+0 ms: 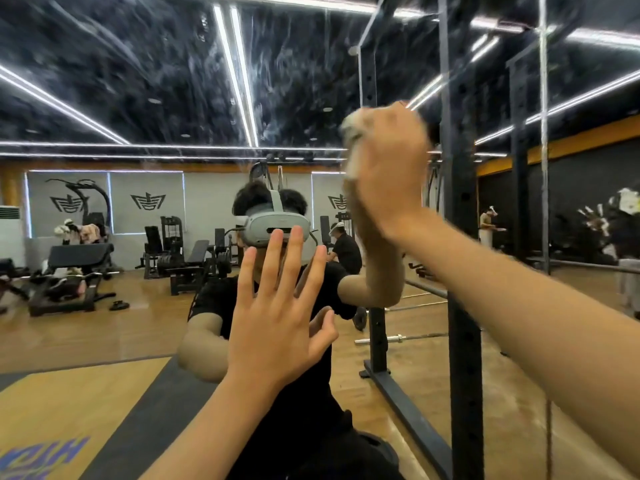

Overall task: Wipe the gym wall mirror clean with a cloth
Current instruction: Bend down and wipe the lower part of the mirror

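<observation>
- Presently, the left hand [277, 327] is raised in front of the mirror [138, 81] at its lower centre, with the fingers straight and spread and the thumb out to the side; it holds nothing.
- The left palm faces the mirror and meets its own reflection at the thumb side. Whether it presses the glass or sits just off it cannot be told.
- The right hand [391, 168] is higher on the mirror, above and to the right of the left hand. Its fingers are curled tight around a pale cloth [351, 133].
- The cloth is bunched in that grip and shows at the hand's upper left edge, at the mirror surface. Both hand and cloth are motion-blurred.
- The mirror carries whitish streaks and smears across its upper area.
- A dark rack upright [460, 237] with a row of holes stands at the mirror, just right of the right hand.
- Reflected in the mirror, a person in a black shirt wears a grey headset [277, 226].
- Deeper in the mirror, a barbell [398, 338] lies on the wooden floor.
- Deeper again, benches and weight machines [79, 258] stand on the left.
- Farthest in the mirror, grey wall panels [147, 200] bear a dark logo, beneath light strips [239, 71] on a dark ceiling.
</observation>
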### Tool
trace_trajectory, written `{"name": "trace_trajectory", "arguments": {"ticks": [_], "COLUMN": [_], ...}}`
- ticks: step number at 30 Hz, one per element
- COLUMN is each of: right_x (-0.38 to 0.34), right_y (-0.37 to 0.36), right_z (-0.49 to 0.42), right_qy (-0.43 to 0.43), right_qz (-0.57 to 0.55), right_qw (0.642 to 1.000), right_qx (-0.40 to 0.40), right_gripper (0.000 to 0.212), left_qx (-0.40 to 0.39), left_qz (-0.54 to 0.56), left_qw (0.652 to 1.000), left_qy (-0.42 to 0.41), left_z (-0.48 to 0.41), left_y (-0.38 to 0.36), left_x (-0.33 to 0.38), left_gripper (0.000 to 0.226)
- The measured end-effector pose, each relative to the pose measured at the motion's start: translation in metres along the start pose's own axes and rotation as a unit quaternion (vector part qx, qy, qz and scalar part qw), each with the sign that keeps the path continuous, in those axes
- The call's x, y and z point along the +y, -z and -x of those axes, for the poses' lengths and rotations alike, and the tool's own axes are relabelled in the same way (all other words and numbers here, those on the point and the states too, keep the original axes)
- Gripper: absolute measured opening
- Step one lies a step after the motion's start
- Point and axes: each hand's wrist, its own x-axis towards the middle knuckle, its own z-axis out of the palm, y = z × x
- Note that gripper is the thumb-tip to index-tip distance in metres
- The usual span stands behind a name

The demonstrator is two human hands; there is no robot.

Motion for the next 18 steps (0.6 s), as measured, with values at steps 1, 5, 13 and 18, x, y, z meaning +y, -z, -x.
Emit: {"name": "trace_trajectory", "arguments": {"ticks": [1,5,13,18], "right_x": [-0.021,-0.011,0.062,-0.008], "right_y": [-0.011,0.010,0.041,0.012], "right_z": [0.007,0.009,0.036,0.061], "right_qy": [0.039,0.203,-0.098,0.120], "right_qz": [-0.025,-0.020,0.097,0.001], "right_qw": [0.999,0.977,0.990,0.993], "right_qx": [-0.012,-0.069,0.038,-0.019], "right_gripper": [0.027,0.009,0.025,0.016], "left_qx": [0.002,0.011,0.007,-0.016], "left_qz": [-0.001,0.004,-0.014,-0.017], "left_qw": [1.000,1.000,1.000,1.000], "left_qy": [0.000,-0.004,-0.002,-0.009], "left_z": [0.000,0.003,0.000,0.001], "left_y": [0.000,0.001,0.001,0.003], "left_x": [0.000,-0.003,-0.001,-0.003], "left_gripper": [0.080,0.080,0.079,0.081]}}
